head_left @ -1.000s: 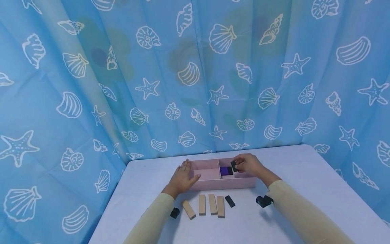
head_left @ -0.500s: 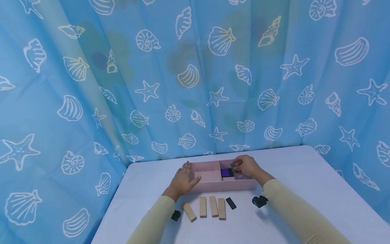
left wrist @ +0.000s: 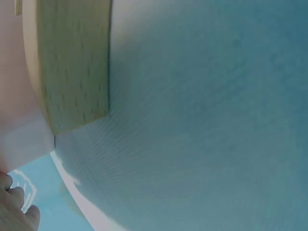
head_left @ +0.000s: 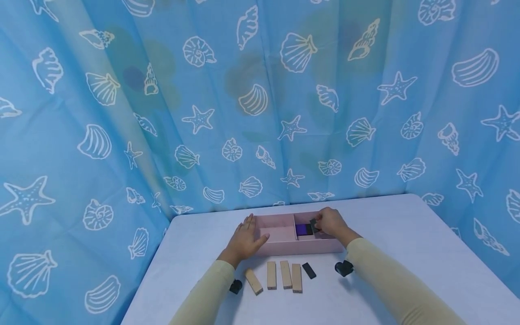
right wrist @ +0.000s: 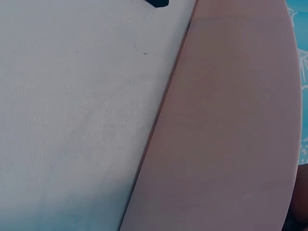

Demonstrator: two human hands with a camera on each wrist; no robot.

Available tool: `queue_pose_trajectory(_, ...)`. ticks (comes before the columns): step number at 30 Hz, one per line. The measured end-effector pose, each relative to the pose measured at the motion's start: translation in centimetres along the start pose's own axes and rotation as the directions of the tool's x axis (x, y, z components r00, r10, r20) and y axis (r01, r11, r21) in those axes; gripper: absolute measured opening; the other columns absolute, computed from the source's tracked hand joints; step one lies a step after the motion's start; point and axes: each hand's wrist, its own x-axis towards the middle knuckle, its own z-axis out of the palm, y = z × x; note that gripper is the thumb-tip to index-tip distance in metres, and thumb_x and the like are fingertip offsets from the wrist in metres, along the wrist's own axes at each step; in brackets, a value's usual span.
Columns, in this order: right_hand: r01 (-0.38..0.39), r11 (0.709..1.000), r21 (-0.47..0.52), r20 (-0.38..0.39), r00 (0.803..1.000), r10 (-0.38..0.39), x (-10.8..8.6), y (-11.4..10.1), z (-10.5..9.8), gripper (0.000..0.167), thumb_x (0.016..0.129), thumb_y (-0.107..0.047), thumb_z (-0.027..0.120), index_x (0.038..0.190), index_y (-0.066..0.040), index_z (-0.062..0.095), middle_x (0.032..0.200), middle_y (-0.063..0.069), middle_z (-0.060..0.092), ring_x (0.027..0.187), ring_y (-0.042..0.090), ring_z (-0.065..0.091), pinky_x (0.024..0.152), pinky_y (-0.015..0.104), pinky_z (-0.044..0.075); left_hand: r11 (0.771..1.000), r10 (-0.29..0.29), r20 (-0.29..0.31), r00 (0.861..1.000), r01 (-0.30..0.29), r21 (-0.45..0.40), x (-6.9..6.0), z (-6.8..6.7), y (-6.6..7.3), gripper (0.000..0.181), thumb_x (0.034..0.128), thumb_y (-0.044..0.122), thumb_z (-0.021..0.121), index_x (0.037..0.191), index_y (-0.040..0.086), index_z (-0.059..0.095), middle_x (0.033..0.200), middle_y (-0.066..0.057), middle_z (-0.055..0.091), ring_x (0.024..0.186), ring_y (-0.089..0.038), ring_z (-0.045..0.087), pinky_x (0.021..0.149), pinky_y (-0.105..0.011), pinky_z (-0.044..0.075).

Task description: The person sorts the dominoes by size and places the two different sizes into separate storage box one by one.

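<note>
A long pink box (head_left: pixel 298 247) with a divider lies across the table. My left hand (head_left: pixel 243 241) rests on its left end, fingers extended and thumb spread over the front rim. Over the right compartment, my right hand (head_left: pixel 331 222) pinches a small dark block (head_left: pixel 313 224) between thumb and fingers. Beside that block, against the divider, lies a purple block (head_left: pixel 301 229) with a dark piece at its right. In the left wrist view a wooden block (left wrist: pixel 74 62) appears close up. The box's front wall (right wrist: pixel 226 120) fills much of the right wrist view, which hides the grip.
Several wooden blocks (head_left: pixel 271 275) lie in a loose row in front of the box. To their right is a black block (head_left: pixel 309 270). A blue shell-patterned curtain (head_left: pixel 231 113) hangs behind the white table (head_left: pixel 390 234).
My right hand has shifted slightly, bringing the dark block lower into the right compartment. My left hand stays on the box's left end.
</note>
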Motion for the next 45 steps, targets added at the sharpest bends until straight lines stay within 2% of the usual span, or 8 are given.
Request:
queue_pose_trajectory(5, 0.02, 0.997, -0.076, -0.027, 0.999, -0.023, 0.3, 0.0, 0.1, 0.016, 0.089, -0.001, 0.066, 0.104, 0.003, 0.067, 0.09, 0.01, 0.064, 0.079, 0.022, 0.061, 0.068, 0.034, 0.055, 1.0, -0.013, -0.003, 1.0, 0.013, 0.006, 0.1, 0.2, 0.0, 0.089, 0.0939, 0.064, 0.04, 0.155, 0.003, 0.018, 0.161, -0.01, 0.016, 0.147, -0.026, 0.011, 0.116, -0.045, 0.012)
queue_pose_trajectory(10, 0.015, 0.989, -0.15, -0.062, 0.998, -0.024, 0.2, -0.2, 0.6, 0.001, 0.087, -0.002, 0.068, 0.087, -0.001, 0.067, 0.081, 0.007, 0.062, 0.076, 0.022, 0.059, 0.065, 0.034, 0.053, 1.0, -0.023, 0.004, 1.0, 0.023, -0.003, 0.0, 0.2, -0.1, 0.089, 0.0937, 0.064, 0.04, 0.155, 0.003, 0.017, 0.161, -0.01, 0.015, 0.147, -0.026, 0.011, 0.116, -0.045, 0.012)
queue_pose_trajectory(13, 0.006, 0.985, -0.174, -0.061, 0.998, -0.016, 0.2, -0.3, 0.9, 0.007, 0.088, -0.002, 0.067, 0.082, -0.003, 0.065, 0.076, 0.007, 0.06, 0.072, 0.022, 0.058, 0.062, 0.033, 0.051, 1.0, -0.022, 0.006, 1.0, 0.022, 0.0, -0.2, 0.1, -0.1, 0.089, 0.0938, 0.064, 0.04, 0.155, 0.004, 0.017, 0.161, -0.01, 0.014, 0.147, -0.026, 0.011, 0.116, -0.045, 0.012)
queue_pose_trajectory(22, -0.01, 0.972, -0.236, -0.056, 0.998, -0.003, 1.1, -0.1, 1.2, 0.013, 0.089, 0.0, 0.062, 0.077, -0.003, 0.063, 0.071, 0.007, 0.058, 0.066, 0.021, 0.056, 0.056, 0.03, 0.046, 1.0, -0.016, -0.012, 1.0, 0.015, -0.009, -0.3, -0.1, 0.0, 0.089, 0.0935, 0.065, 0.039, 0.156, 0.005, 0.016, 0.162, -0.008, 0.014, 0.147, -0.027, 0.012, 0.116, -0.044, 0.012)
queue_pose_trajectory(30, -0.04, 0.97, -0.242, -0.056, 0.998, 0.028, 1.3, 0.1, 1.5, 0.005, 0.088, 0.002, 0.06, 0.085, 0.002, 0.065, 0.075, 0.01, 0.057, 0.067, 0.022, 0.056, 0.055, 0.03, 0.046, 1.0, -0.016, -0.011, 1.0, 0.016, -0.018, -0.2, 0.1, 0.0, 0.09, 0.0934, 0.065, 0.04, 0.156, 0.005, 0.016, 0.161, -0.008, 0.014, 0.147, -0.026, 0.011, 0.116, -0.044, 0.012)
queue_pose_trajectory(34, -0.033, 0.967, -0.252, -0.066, 0.998, 0.017, 1.4, 0.2, 1.6, 0.005, 0.087, 0.002, 0.06, 0.086, 0.003, 0.065, 0.076, 0.01, 0.058, 0.068, 0.023, 0.056, 0.055, 0.03, 0.046, 1.0, -0.009, -0.016, 1.0, 0.009, -0.015, -0.2, 0.1, 0.0, 0.089, 0.0938, 0.064, 0.04, 0.155, 0.004, 0.017, 0.161, -0.009, 0.015, 0.147, -0.027, 0.012, 0.116, -0.045, 0.013)
queue_pose_trajectory(45, -0.011, 0.934, -0.356, -0.085, 0.996, -0.02, 1.7, 0.1, 1.9, 0.005, 0.085, 0.0, 0.064, 0.081, 0.002, 0.066, 0.085, 0.011, 0.067, 0.079, 0.026, 0.057, 0.076, 0.04, 0.047, 1.0, -0.001, -0.007, 1.0, 0.001, -0.004, -0.1, -0.1, 0.2, 0.088, 0.0948, 0.063, 0.039, 0.155, 0.002, 0.018, 0.161, -0.012, 0.016, 0.147, -0.028, 0.013, 0.116, -0.046, 0.014)
